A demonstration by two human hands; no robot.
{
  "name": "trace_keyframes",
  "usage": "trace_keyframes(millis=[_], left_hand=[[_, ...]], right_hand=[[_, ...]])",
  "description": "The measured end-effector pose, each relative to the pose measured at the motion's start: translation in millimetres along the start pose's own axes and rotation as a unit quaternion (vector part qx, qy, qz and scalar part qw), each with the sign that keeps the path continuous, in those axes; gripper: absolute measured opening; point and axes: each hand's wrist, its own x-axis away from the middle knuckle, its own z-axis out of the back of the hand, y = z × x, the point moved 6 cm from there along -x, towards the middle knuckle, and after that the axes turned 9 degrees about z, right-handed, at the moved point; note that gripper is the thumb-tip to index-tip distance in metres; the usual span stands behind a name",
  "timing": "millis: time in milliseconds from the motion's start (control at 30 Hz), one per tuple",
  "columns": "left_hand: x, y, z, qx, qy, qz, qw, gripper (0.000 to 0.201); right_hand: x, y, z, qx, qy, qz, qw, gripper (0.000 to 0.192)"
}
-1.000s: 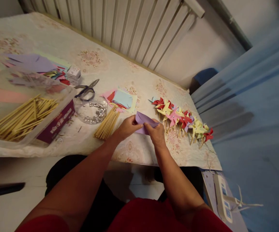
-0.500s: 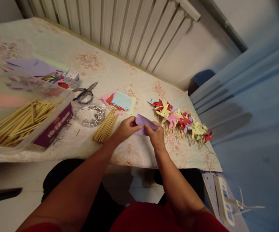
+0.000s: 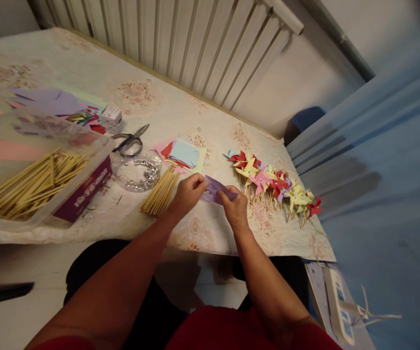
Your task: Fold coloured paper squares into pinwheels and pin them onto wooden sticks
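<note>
A small purple paper square [image 3: 214, 188] is pinched between both my hands just above the table's front part. My left hand [image 3: 188, 193] grips its left side and my right hand [image 3: 234, 208] grips its right side, with the paper bent between them. Right of my hands lies a row of finished paper pinwheels [image 3: 275, 182] in red, yellow, pink and purple on wooden sticks. A loose bundle of wooden sticks [image 3: 160, 190] lies just left of my left hand.
A stack of coloured paper squares [image 3: 182, 153], a clear dish of shiny pins [image 3: 137, 171], scissors [image 3: 129, 139] and a clear box of sticks [image 3: 35, 182] sit to the left. Larger coloured sheets [image 3: 49, 102] lie far left. A radiator stands behind; a power strip [image 3: 335, 299] lies lower right.
My hands have kept hold of the purple paper and folded it flatter and lower toward the table. The view has shifted slightly.
</note>
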Motion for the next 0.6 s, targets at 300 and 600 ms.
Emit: trace_keyframes(millis=[300, 600], left_hand=[[-0.6, 7.2, 5.2, 0.023, 0.027, 0.013, 0.999, 0.019], [1.8, 9.1, 2.8, 0.056, -0.014, 0.057, 0.997, 0.019]], right_hand=[[1.8, -2.0, -1.5, 0.026, 0.000, 0.021, 0.999, 0.018], [2.4, 4.2, -3.2, -0.003, -0.006, -0.019, 1.000, 0.020]])
